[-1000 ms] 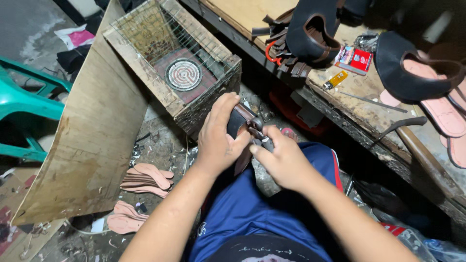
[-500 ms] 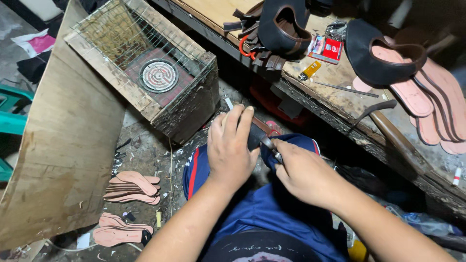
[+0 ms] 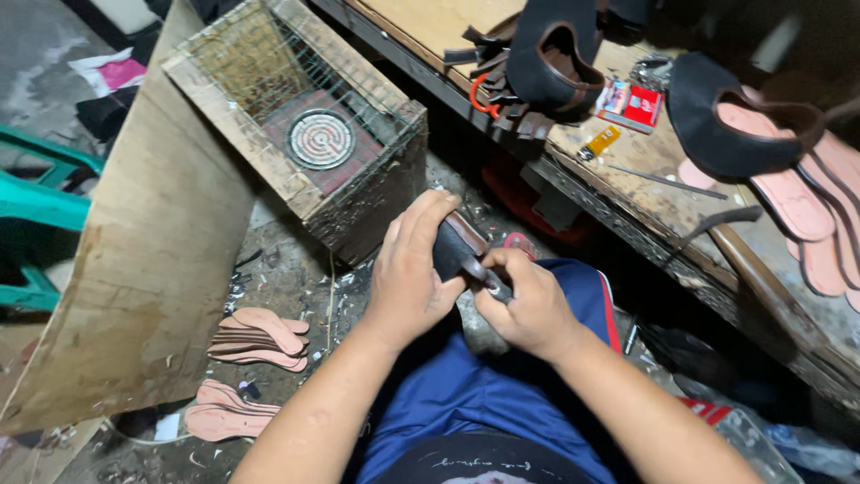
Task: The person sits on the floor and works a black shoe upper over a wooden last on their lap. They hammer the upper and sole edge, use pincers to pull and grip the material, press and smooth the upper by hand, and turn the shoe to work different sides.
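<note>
— What is in hand here?
— Over the lap, the left hand (image 3: 408, 269) wraps closed around a dark leather shoe upper with a brown edge (image 3: 455, 244); the right hand (image 3: 528, 305) pinches shut a small dark metal tool (image 3: 491, 280) against that edge.

— How to do it well?
— Probably a steady left grip, short controlled pulls, thumbs clear. The wire-covered wooden box with a round coil heater (image 3: 321, 139) sits just beyond; the worn wooden counter (image 3: 645, 193) lies to the right.

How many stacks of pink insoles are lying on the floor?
2. One stack lies on the floor left of the left hand; the other is nearer the camera, below it. More may be hidden behind the board.
</note>
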The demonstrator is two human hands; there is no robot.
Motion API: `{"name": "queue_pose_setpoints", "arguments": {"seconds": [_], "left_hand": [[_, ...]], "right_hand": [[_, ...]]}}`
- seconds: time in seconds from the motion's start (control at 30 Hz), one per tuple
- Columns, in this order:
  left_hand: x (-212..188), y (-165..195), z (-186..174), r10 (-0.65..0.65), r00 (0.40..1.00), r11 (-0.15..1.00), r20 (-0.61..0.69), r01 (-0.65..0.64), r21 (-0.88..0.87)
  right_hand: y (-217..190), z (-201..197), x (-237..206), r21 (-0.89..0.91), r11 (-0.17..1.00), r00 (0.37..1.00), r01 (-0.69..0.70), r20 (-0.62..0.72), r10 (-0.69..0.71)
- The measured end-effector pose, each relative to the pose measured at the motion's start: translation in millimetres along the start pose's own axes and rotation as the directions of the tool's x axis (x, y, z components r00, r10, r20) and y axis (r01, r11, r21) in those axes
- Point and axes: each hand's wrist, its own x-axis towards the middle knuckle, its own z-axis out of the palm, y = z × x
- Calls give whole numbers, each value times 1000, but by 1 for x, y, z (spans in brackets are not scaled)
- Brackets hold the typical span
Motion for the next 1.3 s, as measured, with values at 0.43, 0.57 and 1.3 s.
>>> {"name": "queue_pose_setpoints", "arguments": {"seconds": [0.43,0.57,1.3], "left_hand": [[-24,-30,-43,11,984,916,175,61,-396],[-27,-26,-44,8,974,881,226,100,-462],[-25,7,-33,239,903,940,356,-123,-319]], "right_hand": [[-13,-11,-15,487,405,612,-774,740,280],[-2,-19,-17,503,200,541,-841,795,273],[-43,-86,3,114,782,425,-613,882,204]]}}
